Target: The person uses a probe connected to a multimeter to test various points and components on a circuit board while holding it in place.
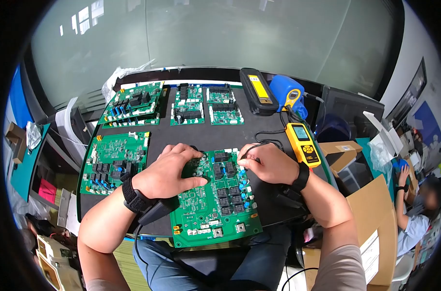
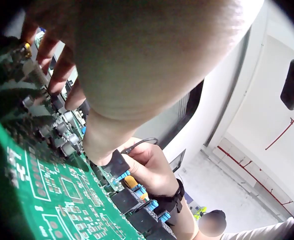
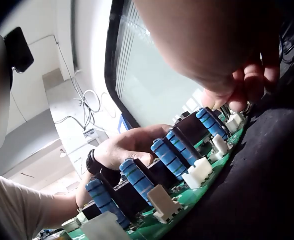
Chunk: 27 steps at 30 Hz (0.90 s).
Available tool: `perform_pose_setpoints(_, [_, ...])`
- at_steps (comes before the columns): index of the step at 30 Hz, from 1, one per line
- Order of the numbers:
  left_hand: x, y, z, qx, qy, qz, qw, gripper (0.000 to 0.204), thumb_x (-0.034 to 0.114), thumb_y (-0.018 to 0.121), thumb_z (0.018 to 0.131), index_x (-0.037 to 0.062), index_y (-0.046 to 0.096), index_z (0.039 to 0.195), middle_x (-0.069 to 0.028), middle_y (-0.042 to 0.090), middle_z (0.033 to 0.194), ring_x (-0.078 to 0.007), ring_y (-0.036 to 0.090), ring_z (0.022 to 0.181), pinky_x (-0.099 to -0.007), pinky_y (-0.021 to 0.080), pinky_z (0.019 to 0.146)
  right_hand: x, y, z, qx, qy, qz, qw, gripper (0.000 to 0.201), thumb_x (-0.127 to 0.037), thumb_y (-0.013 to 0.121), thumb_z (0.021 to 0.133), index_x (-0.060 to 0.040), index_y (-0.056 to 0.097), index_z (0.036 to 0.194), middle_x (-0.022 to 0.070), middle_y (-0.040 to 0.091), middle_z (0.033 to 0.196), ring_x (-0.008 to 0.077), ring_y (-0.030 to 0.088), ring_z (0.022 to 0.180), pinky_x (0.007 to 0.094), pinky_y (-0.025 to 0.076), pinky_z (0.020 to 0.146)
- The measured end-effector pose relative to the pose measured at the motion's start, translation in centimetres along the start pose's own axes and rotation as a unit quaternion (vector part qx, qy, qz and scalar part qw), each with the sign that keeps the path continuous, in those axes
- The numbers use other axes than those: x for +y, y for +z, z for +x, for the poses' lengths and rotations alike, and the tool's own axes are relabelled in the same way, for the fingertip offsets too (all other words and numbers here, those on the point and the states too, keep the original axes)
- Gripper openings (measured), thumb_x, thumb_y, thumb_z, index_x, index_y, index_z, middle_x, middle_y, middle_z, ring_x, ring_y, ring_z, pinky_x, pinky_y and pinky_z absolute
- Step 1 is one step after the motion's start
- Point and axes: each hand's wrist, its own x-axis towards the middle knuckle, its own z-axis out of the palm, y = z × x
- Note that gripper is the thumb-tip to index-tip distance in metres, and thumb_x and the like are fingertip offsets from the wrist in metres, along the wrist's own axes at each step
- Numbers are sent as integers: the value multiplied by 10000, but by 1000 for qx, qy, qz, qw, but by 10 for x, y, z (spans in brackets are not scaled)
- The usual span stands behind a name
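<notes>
Flat black table top (image 1: pixel 161 137): supports the circuit boards.
Large green rectangular circuit board (image 1: pixel 193 213): lies at the table's near edge, between the person's hands.
Left hand (image 1: pixel 168 170): fingers spread across the board's far left corner; thumb resting on its face.
Right hand (image 1: pixel 266 162): fingers curled at the board's far right edge; whether they pinch anything cannot be told.
Yellow handheld meter (image 1: pixel 304 148): near the right hand.
Blue cylindrical resistors (image 3: pixel 168 159): stand along the board's right side.
White plastic connectors (image 3: pixel 199 172): just beside the resistors.
</notes>
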Motion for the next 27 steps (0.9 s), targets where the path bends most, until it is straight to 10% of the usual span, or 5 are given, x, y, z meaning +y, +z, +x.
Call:
perform_pose_setpoints(9, [1, 0, 0, -3, 1, 2, 1000, 667, 369, 828, 846, 42, 579, 1371, -186, 559, 1337, -395, 481, 1260, -460, 398, 1103, 1, 2, 0, -1, 2, 8, 1000, 260, -163, 611, 967, 39, 599, 804, 133, 691, 952, 384, 634, 738, 407, 489, 659])
perform_pose_setpoints(16, [1, -1, 0, -7, -5, 0, 1000, 663, 362, 827, 846, 38, 579, 1368, -185, 556, 1344, -395, 479, 1266, -462, 398, 1105, 1, 3, 0, -2, -27, -1, 1000, 210, -110, 577, 986, 41, 555, 842, 125, 657, 956, 312, 601, 731, 376, 477, 697])
perform_pose_setpoints(27, [0, 0, 0, -3, -1, 0, 1000, 664, 373, 822, 851, 40, 576, 1371, -188, 553, 1347, -401, 475, 1276, -464, 396, 1117, -1, 1, 0, -35, -69, -53, 996, 196, -128, 496, 1000, 19, 617, 953, 135, 629, 1064, 351, 616, 993, 429, 492, 895])
